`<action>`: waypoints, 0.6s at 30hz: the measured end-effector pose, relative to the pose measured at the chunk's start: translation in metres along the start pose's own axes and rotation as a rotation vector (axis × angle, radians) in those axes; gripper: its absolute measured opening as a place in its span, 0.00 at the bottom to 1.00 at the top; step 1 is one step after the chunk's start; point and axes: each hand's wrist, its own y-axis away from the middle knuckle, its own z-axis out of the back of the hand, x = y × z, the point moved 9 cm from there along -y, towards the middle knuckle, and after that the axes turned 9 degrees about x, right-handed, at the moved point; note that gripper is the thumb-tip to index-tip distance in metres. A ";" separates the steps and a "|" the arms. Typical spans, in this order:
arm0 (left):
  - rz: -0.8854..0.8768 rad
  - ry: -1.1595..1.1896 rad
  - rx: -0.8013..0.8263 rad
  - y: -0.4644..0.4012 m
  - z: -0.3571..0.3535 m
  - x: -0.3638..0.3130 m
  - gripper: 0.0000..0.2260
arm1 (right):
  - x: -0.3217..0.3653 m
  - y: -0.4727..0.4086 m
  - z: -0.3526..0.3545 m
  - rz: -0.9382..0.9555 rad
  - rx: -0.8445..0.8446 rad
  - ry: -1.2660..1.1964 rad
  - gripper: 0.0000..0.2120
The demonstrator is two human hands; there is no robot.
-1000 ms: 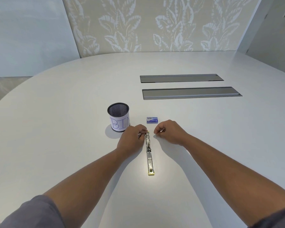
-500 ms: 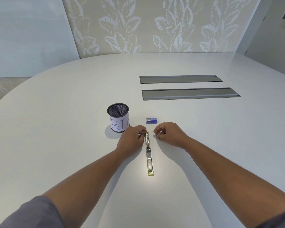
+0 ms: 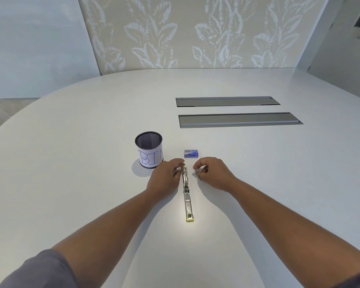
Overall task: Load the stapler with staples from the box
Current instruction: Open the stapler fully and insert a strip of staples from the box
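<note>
Right now the stapler is lying folded out flat on the white bench, running near-to-far between the forearms, its metal channel facing up. The left hand is resting against its far end, fingers curled onto the metal there — steadying it, I judge. The right hand is hovering just right of that far end with fingers curled; whether its grip is pinching a strip of staples is too small to tell. The blue staple box is sitting just beyond both hands, apart from them. Left of it a mesh cup labelled BIN is standing upright. Being stiff, light and slick metal, the stapler probably wants holding by its sides, while a staple strip is brittle and wants gentle end-pinching.
</note>
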 end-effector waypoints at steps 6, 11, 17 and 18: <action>0.001 0.042 -0.007 0.002 0.001 0.000 0.18 | 0.006 0.001 -0.002 0.019 -0.002 0.042 0.04; -0.003 0.101 -0.031 0.003 0.003 0.001 0.15 | 0.003 0.001 -0.002 -0.013 -0.042 -0.061 0.07; -0.067 0.114 -0.050 0.006 0.006 -0.007 0.13 | 0.013 -0.004 -0.006 0.030 -0.058 -0.375 0.09; -0.074 0.105 -0.060 0.007 0.008 -0.009 0.13 | 0.016 -0.005 -0.008 0.037 -0.050 -0.403 0.10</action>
